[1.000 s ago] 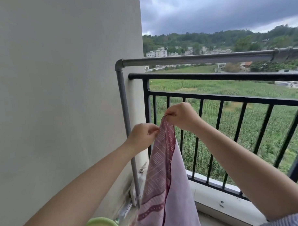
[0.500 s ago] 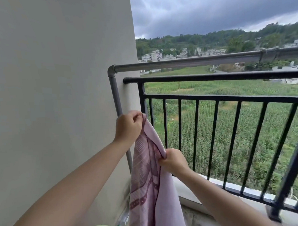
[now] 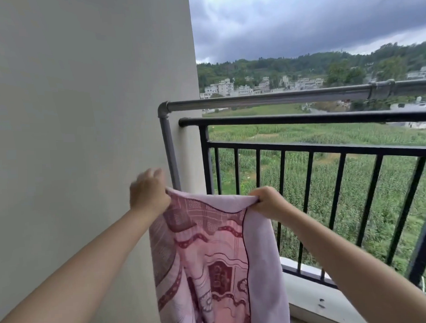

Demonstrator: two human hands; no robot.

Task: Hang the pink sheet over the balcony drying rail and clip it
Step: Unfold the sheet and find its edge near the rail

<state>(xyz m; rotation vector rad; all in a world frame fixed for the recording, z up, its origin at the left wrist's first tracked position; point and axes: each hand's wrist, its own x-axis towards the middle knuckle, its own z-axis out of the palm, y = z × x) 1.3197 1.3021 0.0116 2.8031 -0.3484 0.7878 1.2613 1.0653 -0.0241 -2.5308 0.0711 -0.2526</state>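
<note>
Pink sheet held below the drying rail

The left hand (image 3: 149, 193) and right hand (image 3: 269, 203) each grip the pink sheet's (image 3: 218, 262) top edge, stretched between them; it hangs below the grey drying rail (image 3: 265, 100), apart from it.

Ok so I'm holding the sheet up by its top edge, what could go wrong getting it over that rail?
The grey drying rail sits well above both hands, so the pink sheet needs a high lift; the left hand and right hand grip only its top edge, which could slip. Beyond the black railing is an open drop, so a loose throw might lose it. Dark clouds suggest rain.
</note>
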